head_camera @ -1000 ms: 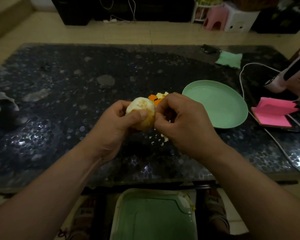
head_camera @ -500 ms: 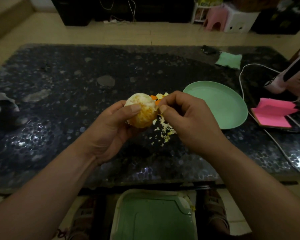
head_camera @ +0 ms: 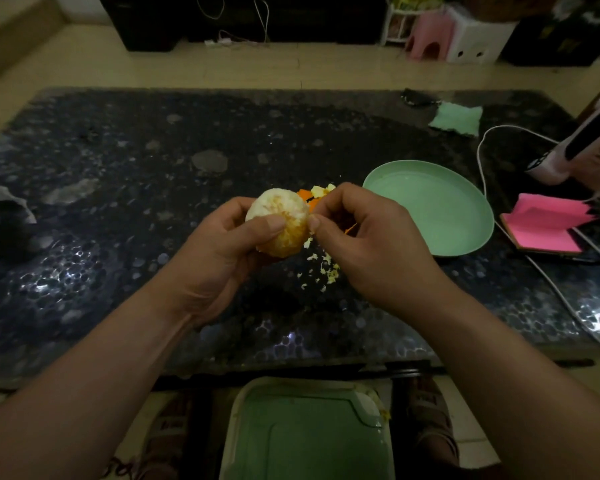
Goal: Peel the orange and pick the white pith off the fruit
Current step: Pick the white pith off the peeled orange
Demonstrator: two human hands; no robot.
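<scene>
L hand (head_camera: 222,251) grips the orange (head_camera: 290,233) above the table (head_camera: 118,202), thumb across it; vs half a sec ago fruit's rolled, white pith (head_camera: 274,204) now up; R hand (head_camera: 371,237) is back at its rt edge, thumb+finger pinching pith; scraps (head_camera: 324,270) on the table below.

One wide-angle camera, worn on the person's head, faces forward and steeply down onto the dark, speckled, glossy tabletop (head_camera: 118,209). It sits close: the left hand (head_camera: 219,247) and right hand (head_camera: 371,247) meet at mid-frame, with the forearms running off the bottom corners. The beige floor (head_camera: 187,67) bows across the top.
</scene>
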